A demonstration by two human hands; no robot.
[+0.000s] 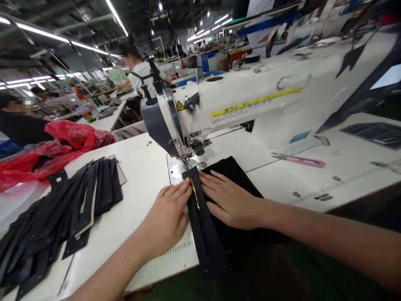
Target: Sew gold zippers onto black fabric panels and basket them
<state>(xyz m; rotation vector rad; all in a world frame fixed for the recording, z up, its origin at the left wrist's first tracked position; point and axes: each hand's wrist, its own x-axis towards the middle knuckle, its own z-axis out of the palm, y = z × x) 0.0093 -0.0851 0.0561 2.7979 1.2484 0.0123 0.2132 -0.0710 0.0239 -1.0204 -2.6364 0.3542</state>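
A black strip (196, 225) with a long slot lies under the needle area of a white sewing machine (184, 150). Gold zipper teeth and a pull (196, 196) show in the slot. My left hand (167, 217) rests on the strip's left edge, fingers stretched forward, thumb lower down. On the other side, my right hand (228, 200) lies flat with fingers apart, its fingertips at the strip's right edge. Beneath that hand is a larger black panel (239, 173), which the hand and forearm partly cover.
A fanned pile of black slotted pieces (62, 209) lies on the left of the white table (138, 167). Behind it is a red plastic bag (75, 138). Pink thread snips (300, 161) lie at right under the machine arm. A person (144, 75) works beyond.
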